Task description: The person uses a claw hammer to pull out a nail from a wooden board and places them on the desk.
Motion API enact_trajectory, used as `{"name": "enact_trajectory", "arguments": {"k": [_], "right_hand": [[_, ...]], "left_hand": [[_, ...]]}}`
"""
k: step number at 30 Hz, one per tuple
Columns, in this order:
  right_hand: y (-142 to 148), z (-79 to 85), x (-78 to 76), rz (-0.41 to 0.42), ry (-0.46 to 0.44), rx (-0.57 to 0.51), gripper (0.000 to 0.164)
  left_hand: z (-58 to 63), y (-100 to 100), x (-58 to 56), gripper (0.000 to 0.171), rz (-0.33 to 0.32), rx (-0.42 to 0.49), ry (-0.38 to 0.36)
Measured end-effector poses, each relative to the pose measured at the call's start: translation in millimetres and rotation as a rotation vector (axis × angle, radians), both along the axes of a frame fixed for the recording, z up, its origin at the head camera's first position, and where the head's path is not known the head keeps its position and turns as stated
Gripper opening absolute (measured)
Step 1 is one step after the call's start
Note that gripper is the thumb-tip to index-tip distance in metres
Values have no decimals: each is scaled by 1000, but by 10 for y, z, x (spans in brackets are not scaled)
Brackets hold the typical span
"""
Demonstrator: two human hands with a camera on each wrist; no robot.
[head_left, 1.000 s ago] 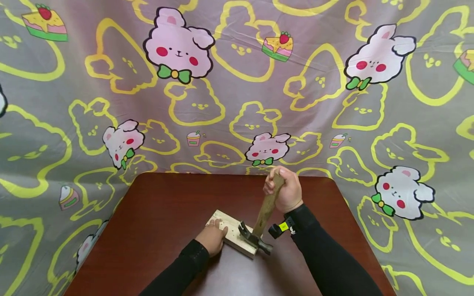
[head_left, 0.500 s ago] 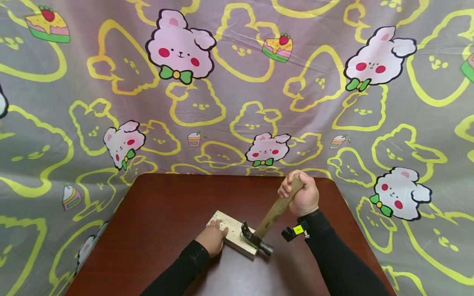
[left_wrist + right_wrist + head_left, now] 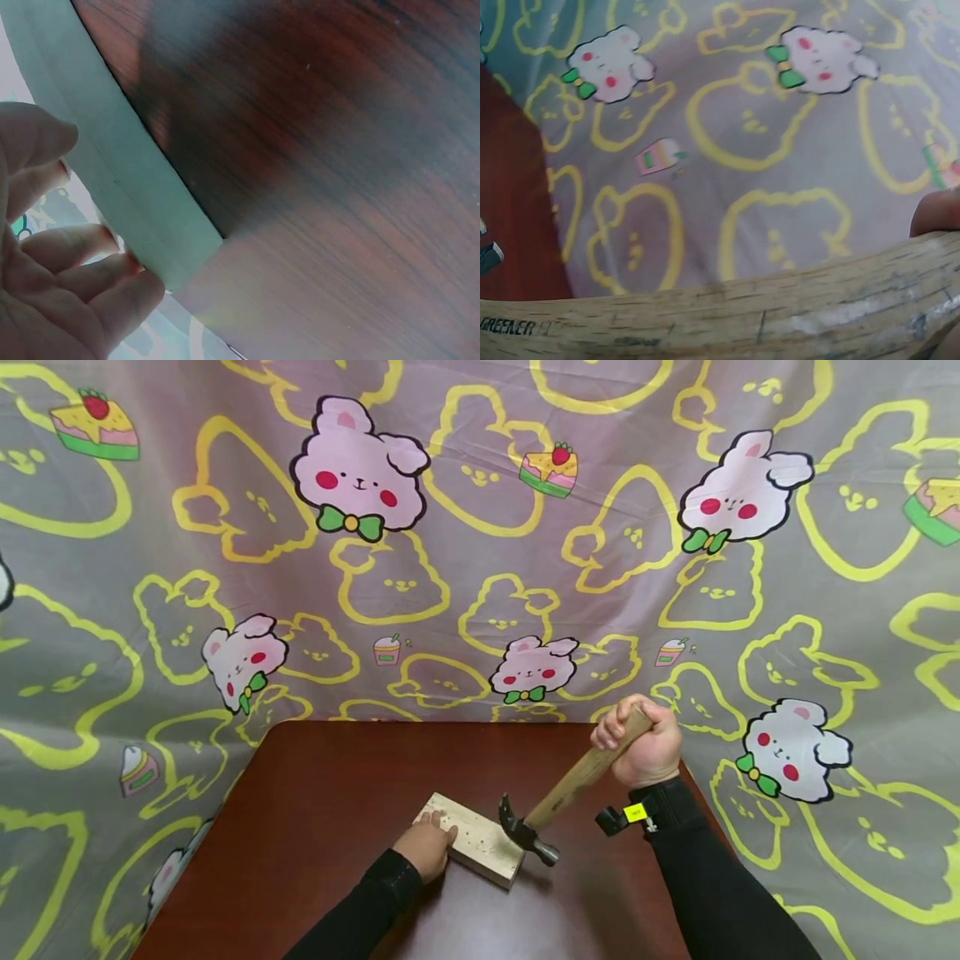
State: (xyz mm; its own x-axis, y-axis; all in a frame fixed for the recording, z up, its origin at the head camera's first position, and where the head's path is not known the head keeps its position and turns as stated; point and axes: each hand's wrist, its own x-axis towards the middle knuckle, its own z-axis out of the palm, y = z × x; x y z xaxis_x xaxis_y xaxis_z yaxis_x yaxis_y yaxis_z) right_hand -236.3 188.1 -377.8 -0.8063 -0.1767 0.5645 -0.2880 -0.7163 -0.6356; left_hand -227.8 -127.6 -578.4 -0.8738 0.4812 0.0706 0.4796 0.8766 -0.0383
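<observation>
My left hand holds the left end of a pale wooden block, its fingers over the top face; small dark holes dot that face. In the left wrist view the fingers lie along the edge of the block. My right hand grips a claw hammer near the end of its wooden handle. The hammer's dark metal head is at the block's right end, with the handle slanting up to the right. Whether head and block touch, I cannot tell. The right wrist view shows the lettered hammer handle up close.
The block lies on a reddish-brown table with rounded far corners. Behind and beside it hangs a grey cloth printed with rabbits and yellow outlines. A small black device with a yellow label sits at the right wrist.
My right hand has swung the hammer handle over to the right and lowered it. The hammer's claw has shifted toward the block's right end. The left hand and block stay almost still.
</observation>
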Motion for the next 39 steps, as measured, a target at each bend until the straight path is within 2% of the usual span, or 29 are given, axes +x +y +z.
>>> {"name": "enact_trajectory", "arguments": {"k": [5,9,14,18,25,30,35,39], "right_hand": [[22,311,3,-13,31,-37,32],[18,586,-1,-45,29,-38,26],[-16,805,-44,-21,34,-41,23],[-45,833,-37,-14,36,-13,25],[-79,827,6,-44,22,-7,29],[-90,878,35,-52,39,-13,28],[-94,932,-3,-14,45,-37,25],[-103,917,-36,-15,30,-35,27]], "left_hand": [[-6,-31,-53,37,15,33,-34],[50,-16,-135,38,40,83,-70],[74,7,-122,38,68,112,-92],[33,22,-55,39,65,111,-121],[-23,18,23,40,61,97,-120],[28,2,36,40,64,103,-118],[113,9,-4,41,62,99,-113],[103,6,-8,41,59,100,-123]]}}
